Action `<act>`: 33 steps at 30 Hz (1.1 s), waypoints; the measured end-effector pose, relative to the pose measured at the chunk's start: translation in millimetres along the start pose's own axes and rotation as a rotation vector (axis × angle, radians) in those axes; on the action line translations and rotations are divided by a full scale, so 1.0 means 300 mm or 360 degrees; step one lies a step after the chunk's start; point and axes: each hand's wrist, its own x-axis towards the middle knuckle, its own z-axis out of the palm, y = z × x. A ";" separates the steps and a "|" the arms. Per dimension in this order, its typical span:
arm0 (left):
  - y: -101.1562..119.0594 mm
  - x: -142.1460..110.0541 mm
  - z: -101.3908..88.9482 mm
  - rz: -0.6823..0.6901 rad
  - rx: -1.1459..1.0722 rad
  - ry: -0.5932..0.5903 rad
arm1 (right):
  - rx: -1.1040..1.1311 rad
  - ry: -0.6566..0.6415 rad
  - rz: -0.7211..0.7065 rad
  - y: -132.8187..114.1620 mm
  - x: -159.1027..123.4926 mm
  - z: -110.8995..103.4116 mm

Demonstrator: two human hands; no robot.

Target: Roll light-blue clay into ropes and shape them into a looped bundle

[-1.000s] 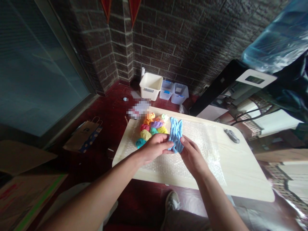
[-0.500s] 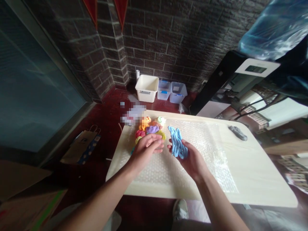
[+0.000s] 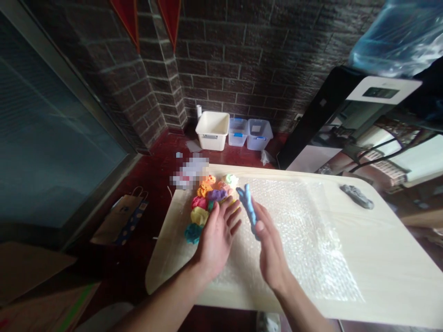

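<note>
My right hand (image 3: 272,249) pinches a light blue bundle of soft, rope-like strands (image 3: 248,205), which looks like modelling clay. The bundle is seen edge-on, tilted above the table, with the thumb on its near side. Facing it, my left hand (image 3: 218,237) is open, fingers spread, palm turned towards the bundle and holding nothing. Just beyond and left of that hand lie several colourful soft lumps: a teal lump (image 3: 193,234), a pale yellow lump (image 3: 199,216), a red lump (image 3: 199,202), a purple lump (image 3: 217,195) and an orange lump (image 3: 204,189). My left fingers partly hide some of them.
Bubble wrap (image 3: 304,240) covers much of the pale wooden table (image 3: 387,258). A grey twisted lump (image 3: 357,196) lies at the far right. Behind the table stand a cream bin (image 3: 212,140) and two clear bins (image 3: 259,140). Paper bags (image 3: 116,219) are on the floor at left.
The blue bundle has turned from showing its broad face to edge-on in my right hand. My left hand has rotated and opened, its fingers spreading. The view has shifted slightly.
</note>
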 end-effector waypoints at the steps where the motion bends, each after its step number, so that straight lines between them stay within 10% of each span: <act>1: 0.004 -0.002 0.008 -0.0059 -0.0057 -0.0044 | -0.0196 -0.0120 -0.0117 -0.012 -0.015 0.009; 8: 0.026 -0.008 0.012 -0.0353 -0.0120 -0.0159 | -0.0689 0.0112 -0.0543 -0.070 -0.023 -0.049; 17: -0.088 -0.056 0.038 -0.0337 -0.0069 -0.0310 | -0.1298 -0.0412 -0.0752 -0.020 -0.037 0.038; 33: -0.013 -0.031 0.004 -0.0655 -0.0328 -0.0380 | -0.0523 -0.0282 -0.0507 -0.037 -0.040 -0.027</act>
